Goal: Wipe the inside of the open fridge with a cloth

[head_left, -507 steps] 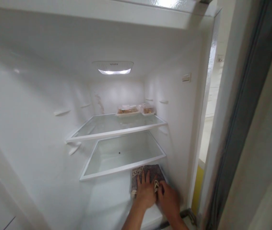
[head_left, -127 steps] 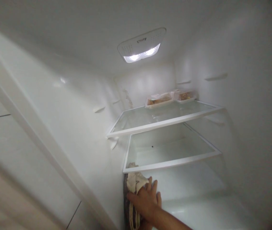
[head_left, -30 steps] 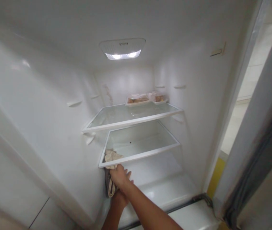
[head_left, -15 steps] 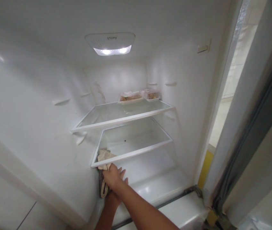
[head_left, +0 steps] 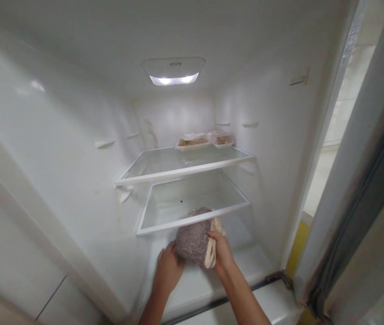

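Observation:
A folded grey-brown cloth (head_left: 194, 243) with cream edges is at the front of the lower glass shelf (head_left: 192, 221), part of it seen through the glass. My right hand (head_left: 222, 253) grips its cream-edged right side, thumb on the front. On the cloth's left is my left hand (head_left: 169, 268), fingers curled, their tips partly hidden behind the cloth; whether they grip it is not clear. Both hands are inside the white fridge, just below the lower shelf's front rim.
On the upper glass shelf (head_left: 185, 170) stand two food packs (head_left: 193, 141) (head_left: 223, 140) at the back. A lit lamp (head_left: 174, 80) hangs overhead. The open door (head_left: 350, 180) with its dark seal is at the right.
Both hands have moved apart, and the cloth has shifted right from the lower shelf's left corner. Its grey-brown side now faces me. The view has shifted slightly.

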Demonstrator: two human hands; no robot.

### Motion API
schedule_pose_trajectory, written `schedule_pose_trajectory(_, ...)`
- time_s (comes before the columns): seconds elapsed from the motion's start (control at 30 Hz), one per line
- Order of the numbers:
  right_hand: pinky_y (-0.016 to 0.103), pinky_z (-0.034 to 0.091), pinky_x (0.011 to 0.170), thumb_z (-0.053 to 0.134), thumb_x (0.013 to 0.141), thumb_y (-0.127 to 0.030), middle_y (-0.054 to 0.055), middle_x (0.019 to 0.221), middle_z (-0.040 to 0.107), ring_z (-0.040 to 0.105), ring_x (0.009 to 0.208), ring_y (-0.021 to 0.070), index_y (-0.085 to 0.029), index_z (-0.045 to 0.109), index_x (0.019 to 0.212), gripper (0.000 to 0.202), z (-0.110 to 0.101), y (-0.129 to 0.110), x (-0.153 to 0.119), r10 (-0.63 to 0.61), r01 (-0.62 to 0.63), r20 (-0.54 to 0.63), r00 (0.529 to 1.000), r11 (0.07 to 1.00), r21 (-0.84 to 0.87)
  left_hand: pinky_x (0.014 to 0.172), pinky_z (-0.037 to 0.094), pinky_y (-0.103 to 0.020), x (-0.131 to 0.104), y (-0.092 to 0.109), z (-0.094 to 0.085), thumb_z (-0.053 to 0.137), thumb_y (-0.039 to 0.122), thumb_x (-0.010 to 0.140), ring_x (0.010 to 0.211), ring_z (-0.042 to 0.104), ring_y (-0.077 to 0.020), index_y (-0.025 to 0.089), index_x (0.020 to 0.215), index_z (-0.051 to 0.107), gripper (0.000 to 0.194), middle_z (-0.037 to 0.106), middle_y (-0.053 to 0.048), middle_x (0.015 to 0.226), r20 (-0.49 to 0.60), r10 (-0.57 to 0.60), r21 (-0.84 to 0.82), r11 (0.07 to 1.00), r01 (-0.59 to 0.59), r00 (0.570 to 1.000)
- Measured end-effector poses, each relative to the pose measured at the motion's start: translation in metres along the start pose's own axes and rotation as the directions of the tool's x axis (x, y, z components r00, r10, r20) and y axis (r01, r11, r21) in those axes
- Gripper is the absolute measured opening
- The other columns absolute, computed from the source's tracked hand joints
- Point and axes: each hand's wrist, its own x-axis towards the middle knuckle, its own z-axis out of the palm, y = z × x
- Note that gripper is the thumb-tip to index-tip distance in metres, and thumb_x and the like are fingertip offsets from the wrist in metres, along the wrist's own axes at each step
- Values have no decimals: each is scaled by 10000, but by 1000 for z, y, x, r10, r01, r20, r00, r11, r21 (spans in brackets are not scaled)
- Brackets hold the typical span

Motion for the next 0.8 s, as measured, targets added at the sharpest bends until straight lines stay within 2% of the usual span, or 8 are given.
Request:
schedule_pose_trajectory(0.1, 441, 539, 947, 521, 713, -374, 139, 1109, 744, 696, 1066, 302, -154, 627, 1187, 533, -59, -27, -5, -225, 132, -204, 953, 912, -388, 1142, 432, -542, 2, 5, -8, 438, 175, 850, 1291, 604, -286, 174, 1135, 709, 393, 680, -147, 1332, 40, -4, 42, 999, 2, 999)
schedule_pose_trajectory(0.17, 451, 465, 1059, 504, 765, -345, 160, 1190, 716, 619, 1218, 310, -156, 668, 1169, 475, -81, -35, -8, -425, 246, -63, 903, 631, -735, 1131, 455, -521, 2, 4, -9, 407, 157, 852, 1256, 632, -274, 164, 1085, 724, 393, 710, -152, 1279, 28, -8, 10, 1000, 8, 1000)
schedule_pose_trajectory(0.27, 466, 377, 1145, 507, 782, -224, 156, 1307, 671, 522, 1336, 312, -183, 699, 1189, 452, -79, -27, -13, -409, 279, 201, 890, 138, -951, 1115, 482, -484, 2, 0, -10, 413, 192, 845, 1204, 665, -264, 167, 1063, 731, 387, 739, -145, 1219, -6, -37, -102, 994, 36, 999)
schedule_pose_trajectory(0.33, 501, 322, 1183, 539, 768, -180, 126, 1424, 602, 437, 1413, 329, -212, 677, 1254, 506, -57, -12, -18, -292, 274, 273, 917, -39, -961, 1111, 487, -478, 2, -1, -12, 438, 276, 852, 1189, 672, -271, 169, 1097, 723, 390, 744, -139, 1209, -37, -97, -216, 973, 87, 995)
schedule_pose_trajectory(0.43, 611, 168, 1229, 589, 802, -254, 87, 1504, 537, 315, 1485, 368, -242, 652, 1291, 494, -9, 20, -29, -86, 380, 389, 917, -104, -919, 1103, 487, -481, 2, -3, -18, 447, 417, 865, 1178, 674, -283, 179, 1137, 708, 446, 747, -127, 1205, -90, -246, -419, 889, 188, 965)
schedule_pose_trajectory(0.6, 572, 117, 1257, 463, 932, -326, 155, 1534, 483, 327, 1488, 316, -154, 489, 1457, 554, 51, 67, -41, 92, 584, 579, 810, -30, -812, 1108, 472, -493, 0, -11, -27, 461, 524, 842, 1165, 663, -297, 166, 1120, 704, 514, 738, -138, 1205, -200, -442, -634, 739, 229, 874)
schedule_pose_trajectory(0.7, 549, 191, 1243, 426, 946, -283, 133, 1523, 503, 365, 1467, 300, -182, 507, 1444, 514, 45, 70, -37, 84, 605, 602, 794, -11, -796, 1109, 469, -492, 0, -15, -27, 499, 501, 810, 1172, 659, -302, 162, 1117, 705, 502, 739, -141, 1203, -218, -435, -618, 755, 221, 874)
schedule_pose_trajectory(0.8, 559, 222, 1221, 515, 871, -207, 76, 1505, 536, 393, 1443, 314, -250, 573, 1380, 514, 3, 49, -25, 41, 528, 526, 849, -58, -847, 1070, 503, -483, -1, -15, -24, 488, 466, 814, 1139, 684, -297, 180, 1129, 709, 479, 751, -126, 1192, -171, -380, -512, 822, 248, 909)
